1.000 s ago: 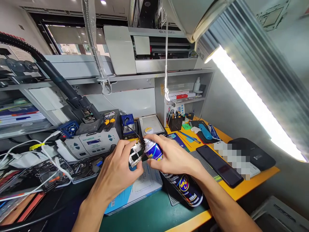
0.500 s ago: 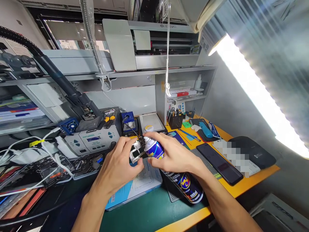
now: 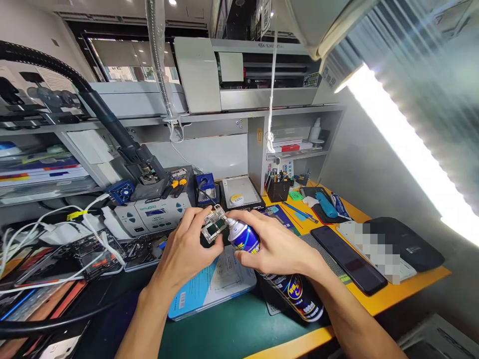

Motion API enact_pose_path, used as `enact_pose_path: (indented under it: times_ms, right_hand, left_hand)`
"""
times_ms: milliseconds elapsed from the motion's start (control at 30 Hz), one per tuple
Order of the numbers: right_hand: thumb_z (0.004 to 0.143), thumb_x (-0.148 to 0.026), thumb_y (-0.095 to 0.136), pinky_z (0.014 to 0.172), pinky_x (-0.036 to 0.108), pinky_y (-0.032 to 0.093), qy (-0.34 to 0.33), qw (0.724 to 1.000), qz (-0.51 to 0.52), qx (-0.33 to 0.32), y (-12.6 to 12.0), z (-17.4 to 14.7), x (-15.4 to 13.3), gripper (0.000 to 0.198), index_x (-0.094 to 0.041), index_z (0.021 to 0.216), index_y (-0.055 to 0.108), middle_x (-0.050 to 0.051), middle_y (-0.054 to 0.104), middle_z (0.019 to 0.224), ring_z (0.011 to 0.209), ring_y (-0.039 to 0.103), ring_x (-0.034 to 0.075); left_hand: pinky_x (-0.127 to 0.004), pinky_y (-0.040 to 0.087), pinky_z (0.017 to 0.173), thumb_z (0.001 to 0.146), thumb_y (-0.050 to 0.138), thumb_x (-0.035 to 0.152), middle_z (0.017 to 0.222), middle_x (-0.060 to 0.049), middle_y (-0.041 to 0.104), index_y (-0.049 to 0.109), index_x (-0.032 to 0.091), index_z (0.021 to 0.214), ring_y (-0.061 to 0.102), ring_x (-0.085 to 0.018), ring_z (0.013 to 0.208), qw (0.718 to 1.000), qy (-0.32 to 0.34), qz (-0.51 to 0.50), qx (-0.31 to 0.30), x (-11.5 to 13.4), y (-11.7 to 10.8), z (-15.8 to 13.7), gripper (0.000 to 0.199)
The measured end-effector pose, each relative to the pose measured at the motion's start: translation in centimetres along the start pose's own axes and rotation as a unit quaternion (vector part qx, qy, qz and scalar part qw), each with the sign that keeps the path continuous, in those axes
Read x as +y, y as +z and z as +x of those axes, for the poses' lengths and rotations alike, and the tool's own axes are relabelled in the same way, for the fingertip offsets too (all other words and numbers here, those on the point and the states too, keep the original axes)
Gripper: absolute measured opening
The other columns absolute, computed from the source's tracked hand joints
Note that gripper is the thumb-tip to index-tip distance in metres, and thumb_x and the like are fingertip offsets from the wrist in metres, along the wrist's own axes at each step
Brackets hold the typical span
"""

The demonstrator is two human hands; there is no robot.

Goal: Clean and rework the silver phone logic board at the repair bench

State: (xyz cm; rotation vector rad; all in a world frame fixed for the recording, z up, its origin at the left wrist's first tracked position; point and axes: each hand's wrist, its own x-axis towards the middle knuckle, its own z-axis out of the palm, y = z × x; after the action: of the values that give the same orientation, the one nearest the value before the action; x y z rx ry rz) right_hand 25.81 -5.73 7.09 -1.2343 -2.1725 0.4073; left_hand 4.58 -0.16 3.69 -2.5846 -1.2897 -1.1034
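Note:
Between the thumb and fingers of my left hand (image 3: 189,247) is a small phone circuit board (image 3: 214,224), held up above the bench with its flat face towards me. My right hand (image 3: 275,242) wraps round the upper part of a dark blue and black spray can (image 3: 295,291). The can is tilted, its white nozzle (image 3: 235,224) close to the board's right edge, and my index finger rests on top. Whether nozzle and board touch I cannot tell. Below both hands lies a blue and white box or booklet (image 3: 209,291) on the green mat (image 3: 209,331).
A grey soldering or hot-air station (image 3: 157,214) stands at the left, near white cables and trays of phone parts (image 3: 101,254). A black phone (image 3: 348,259) lies at right. Behind are a pen holder (image 3: 279,188) and a flat tray (image 3: 245,192). A bright lamp (image 3: 404,144) hangs overhead.
The board has turned so that its face shows more fully. Both hands keep their grips. The whole view has shifted, with the scene sitting slightly further right.

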Motion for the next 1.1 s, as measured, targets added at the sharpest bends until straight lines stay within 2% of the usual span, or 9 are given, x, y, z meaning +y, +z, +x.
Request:
enact_pose_path:
  times_ms: [133, 333, 533, 667, 767, 867, 967, 1100]
  right_hand:
    - [0.077, -0.03, 0.069, 0.096, 0.044, 0.045, 0.017, 1.0, -0.012, 0.007, 0.0, 0.0, 0.2, 0.069, -0.03, 0.141, 0.041, 0.008, 0.059, 0.127, 0.109, 0.06, 0.03]
    - [0.078, -0.028, 0.066, 0.097, 0.046, 0.044, 0.043, 0.998, -0.034, 0.029, 0.1, 0.1, 0.6, 0.071, -0.029, 0.143, 0.038, 0.01, 0.057, 0.13, 0.112, 0.059, 0.032]
    - [0.08, -0.032, 0.067, 0.096, 0.046, 0.045, 0.036, 0.998, -0.036, 0.02, 0.0, -0.1, -0.1, 0.072, -0.03, 0.145, 0.036, 0.01, 0.056, 0.131, 0.113, 0.058, 0.032]
    - [0.079, -0.031, 0.066, 0.089, 0.045, 0.048, 0.013, 0.999, -0.041, -0.007, -0.1, -0.2, -0.6, 0.075, -0.031, 0.146, 0.033, 0.01, 0.06, 0.122, 0.107, 0.059, 0.031]
    - [0.077, -0.029, 0.067, 0.084, 0.044, 0.05, -0.002, 0.999, -0.046, -0.02, -0.1, -0.3, -0.9, 0.076, -0.031, 0.146, 0.034, 0.009, 0.062, 0.112, 0.103, 0.059, 0.031]
    - [0.077, -0.029, 0.067, 0.085, 0.043, 0.049, -0.007, 0.999, -0.033, -0.023, -0.2, -0.4, -0.9, 0.074, -0.032, 0.144, 0.036, 0.008, 0.061, 0.112, 0.101, 0.06, 0.03]
    - [0.078, -0.029, 0.067, 0.086, 0.044, 0.048, -0.002, 1.0, -0.023, -0.02, -0.3, -0.5, -0.8, 0.072, -0.031, 0.143, 0.037, 0.008, 0.06, 0.114, 0.101, 0.061, 0.03]
    - [0.077, -0.03, 0.069, 0.089, 0.043, 0.048, -0.01, 1.0, -0.014, -0.022, -0.3, -0.5, -0.7, 0.071, -0.031, 0.141, 0.04, 0.007, 0.061, 0.115, 0.102, 0.06, 0.029]
  left_hand:
    - [-0.034, 0.053, 0.086, 0.082, 0.061, 0.028, 0.118, -0.008, 0.056, 0.041, 0.022, 0.139, 0.063, -0.021, 0.098, 0.999, -0.004, -0.005, 0.044, -0.2, 0.2, 0.1, 0.061]
    - [-0.033, 0.052, 0.088, 0.08, 0.063, 0.026, 0.119, -0.007, 0.056, 0.042, 0.021, 0.14, 0.063, -0.021, 0.098, 0.999, 0.005, -0.006, 0.047, -0.2, 0.3, -0.1, 0.064]
    - [-0.04, 0.053, 0.09, 0.076, 0.063, 0.022, 0.124, -0.011, 0.056, 0.037, 0.021, 0.141, 0.061, -0.028, 0.108, 0.999, 0.047, -0.013, -0.022, 0.9, 1.6, -0.4, 0.07]
    - [-0.043, 0.052, 0.093, 0.071, 0.059, 0.011, 0.129, -0.014, 0.055, 0.031, 0.02, 0.143, 0.059, -0.032, 0.115, 0.997, 0.066, 0.003, -0.026, 1.2, 2.5, -0.6, 0.078]
    - [-0.043, 0.05, 0.097, 0.068, 0.057, 0.006, 0.135, -0.016, 0.053, 0.026, 0.02, 0.147, 0.056, -0.032, 0.121, 0.998, 0.068, -0.005, -0.015, 1.0, 2.7, -0.6, 0.086]
    - [-0.042, 0.053, 0.09, 0.069, 0.064, 0.011, 0.131, -0.014, 0.057, 0.023, 0.021, 0.149, 0.062, -0.031, 0.109, 0.999, 0.037, -0.016, 0.007, 0.6, 2.6, -0.4, 0.091]
    - [-0.04, 0.054, 0.086, 0.073, 0.071, 0.022, 0.122, -0.009, 0.062, 0.029, 0.023, 0.147, 0.065, -0.027, 0.098, 0.999, 0.003, -0.024, 0.037, 0.2, 2.4, -0.2, 0.085]
    - [-0.036, 0.051, 0.091, 0.077, 0.071, 0.028, 0.122, -0.009, 0.062, 0.036, 0.023, 0.144, 0.064, -0.024, 0.102, 0.995, -0.003, -0.04, 0.086, -0.2, 2.0, -0.1, 0.076]
